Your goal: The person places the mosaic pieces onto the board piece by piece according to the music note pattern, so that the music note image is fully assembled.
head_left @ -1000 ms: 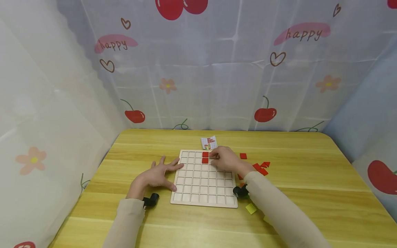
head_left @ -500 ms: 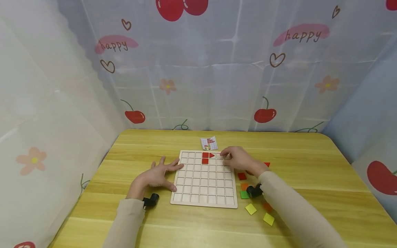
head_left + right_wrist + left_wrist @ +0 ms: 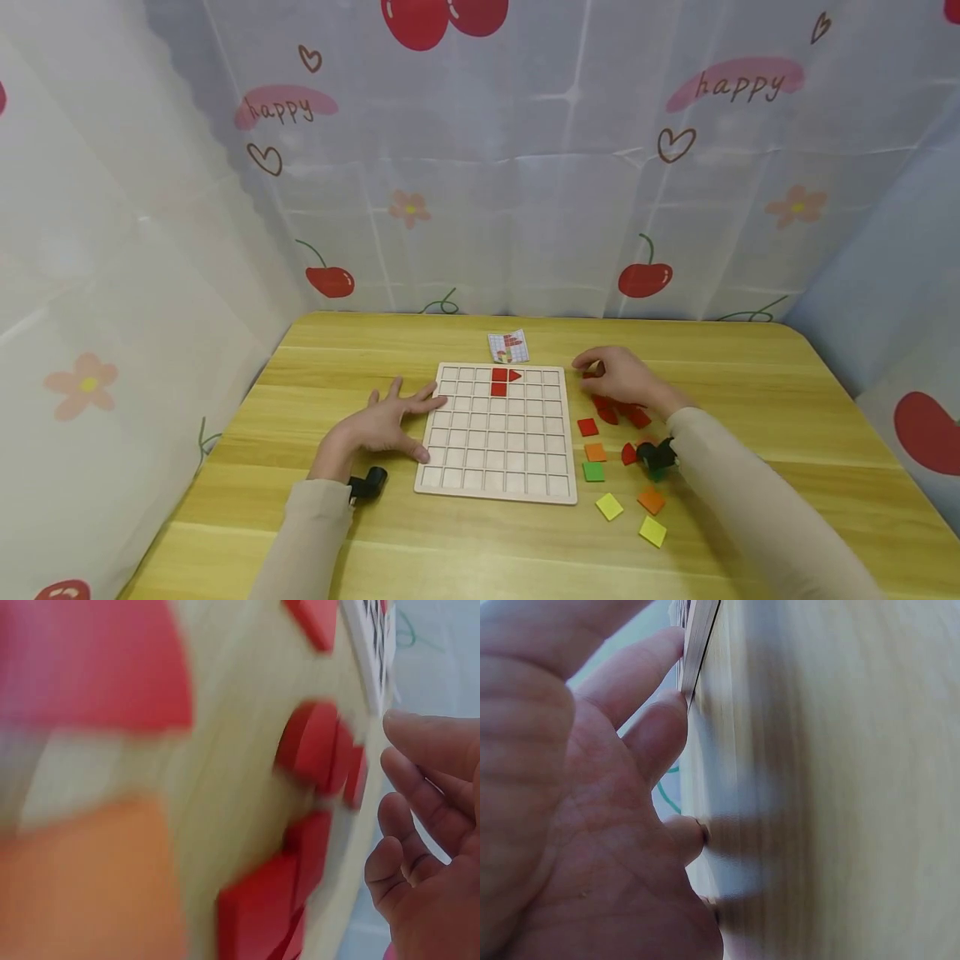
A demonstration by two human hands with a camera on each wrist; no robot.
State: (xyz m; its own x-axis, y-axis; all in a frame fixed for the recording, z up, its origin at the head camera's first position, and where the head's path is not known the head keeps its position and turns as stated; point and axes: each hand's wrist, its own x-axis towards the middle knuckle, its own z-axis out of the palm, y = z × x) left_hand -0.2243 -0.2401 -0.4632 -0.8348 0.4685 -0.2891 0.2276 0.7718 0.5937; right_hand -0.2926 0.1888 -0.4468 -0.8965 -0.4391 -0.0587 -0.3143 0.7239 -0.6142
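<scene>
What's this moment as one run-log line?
left hand: touching board | right hand: by loose red pieces, none seen held | board: two red squares, red triangle

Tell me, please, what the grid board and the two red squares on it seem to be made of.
Grid board: probably wood with a matte finish, by its pale brown edge. Red squares: painted wood or plastic, unclear which; smooth-looking, evenly coloured faces.

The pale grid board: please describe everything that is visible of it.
The pale grid board looks wooden, with a rim and rows of square cells. It lies flat on the table, nearer the person than the picture card. Two red squares sit in its two farthest rows, one in each, with a red pointed piece right of the farther one; other visible cells are bare. The left hand touches its left edge.
</scene>
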